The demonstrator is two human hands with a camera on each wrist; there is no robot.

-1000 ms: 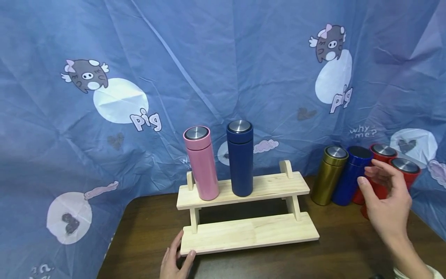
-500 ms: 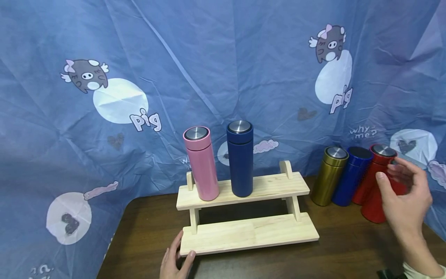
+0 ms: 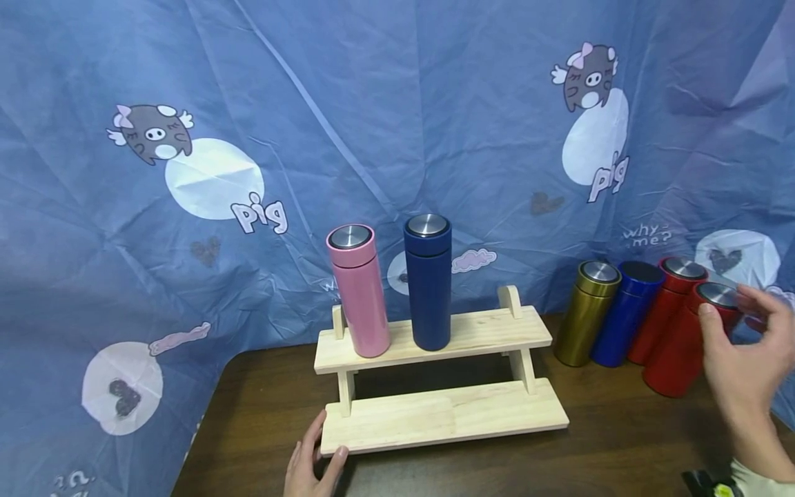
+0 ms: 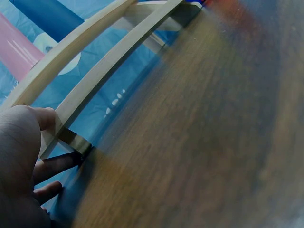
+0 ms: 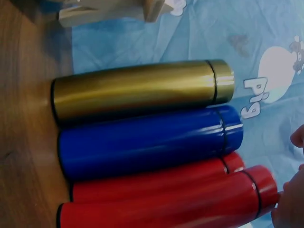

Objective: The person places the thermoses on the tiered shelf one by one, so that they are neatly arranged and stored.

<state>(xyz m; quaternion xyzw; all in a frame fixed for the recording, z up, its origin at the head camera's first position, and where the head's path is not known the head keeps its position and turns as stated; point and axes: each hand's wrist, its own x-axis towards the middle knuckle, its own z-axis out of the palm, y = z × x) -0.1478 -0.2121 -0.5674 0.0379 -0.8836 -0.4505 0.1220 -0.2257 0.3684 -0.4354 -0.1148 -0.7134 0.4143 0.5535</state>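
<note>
My left hand (image 3: 310, 459) grips the left end of the lower board of a two-tier wooden rack (image 3: 447, 417), thumb at the front edge and fingers along the side. On the rack's upper board stand a pink thermos bottle (image 3: 360, 293) and a navy thermos bottle (image 3: 428, 286), both upright. At the right, my right hand (image 3: 748, 359) is at the cap of the front red thermos bottle (image 3: 677, 352), thumb before it and fingers spread on the far side. In the right wrist view a fingertip meets the red cap (image 5: 268, 187); another finger stays apart from it.
Beside the front red bottle stand another red bottle (image 3: 661, 310), a blue bottle (image 3: 627, 317) and a gold bottle (image 3: 586, 314), close together. A blue printed cloth (image 3: 279, 124) hangs behind the brown wooden table (image 3: 261, 393).
My right hand has moved right, past the rear red bottle, to the front red bottle's cap, whose top now shows. The left hand and the rack have stayed in place.
</note>
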